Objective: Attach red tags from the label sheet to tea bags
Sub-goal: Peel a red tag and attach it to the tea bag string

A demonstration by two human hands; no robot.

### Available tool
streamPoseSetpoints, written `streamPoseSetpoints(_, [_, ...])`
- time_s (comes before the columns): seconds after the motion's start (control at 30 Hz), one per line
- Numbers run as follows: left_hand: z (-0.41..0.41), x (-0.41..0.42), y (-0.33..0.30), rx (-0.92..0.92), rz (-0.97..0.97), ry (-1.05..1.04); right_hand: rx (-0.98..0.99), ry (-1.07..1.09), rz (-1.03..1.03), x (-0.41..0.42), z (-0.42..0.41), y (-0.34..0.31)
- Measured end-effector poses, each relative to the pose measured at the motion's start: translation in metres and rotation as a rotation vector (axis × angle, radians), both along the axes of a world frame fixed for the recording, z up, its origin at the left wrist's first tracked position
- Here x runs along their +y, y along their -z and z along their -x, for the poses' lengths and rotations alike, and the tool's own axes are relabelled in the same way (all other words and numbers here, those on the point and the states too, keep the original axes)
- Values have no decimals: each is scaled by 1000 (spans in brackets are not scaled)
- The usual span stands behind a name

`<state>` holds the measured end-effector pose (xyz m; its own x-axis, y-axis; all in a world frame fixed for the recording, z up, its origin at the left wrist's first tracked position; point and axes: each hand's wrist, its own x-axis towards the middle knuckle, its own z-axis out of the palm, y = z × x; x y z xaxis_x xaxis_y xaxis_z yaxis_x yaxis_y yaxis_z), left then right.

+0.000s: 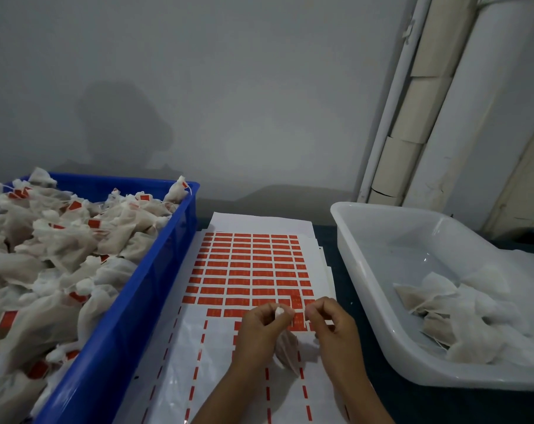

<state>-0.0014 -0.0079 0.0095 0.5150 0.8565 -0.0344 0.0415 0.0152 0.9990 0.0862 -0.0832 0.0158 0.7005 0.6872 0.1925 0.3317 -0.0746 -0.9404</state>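
Clearly light and limp, the tea bag [287, 347] is pinched at its gathered neck by the left hand [261, 327]; just beside that pinch, the right hand [331, 321] nips something small, perhaps a red tag, over the label sheet [253, 270]

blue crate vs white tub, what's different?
The blue crate is heaped with tea bags bearing red tags; the white tub holds only a small pile with no tags visible. The crate sits left of the label sheet, the tub right. Both are open-topped plastic bins.
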Motion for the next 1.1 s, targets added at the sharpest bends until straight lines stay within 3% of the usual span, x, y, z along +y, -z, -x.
streamPoseSetpoints(0.6, [-1, 1, 2, -15, -22, -55, -301, 128, -49, -4, -1, -1])
streamPoseSetpoints(0.8, [-1, 0, 1, -3, -41, -46, -138, 12, -39, -2, -5, -5])
streamPoseSetpoints(1.1, [3, -2, -1, -57, -116, 39, -98, -33, -24, -4, -11, 0])
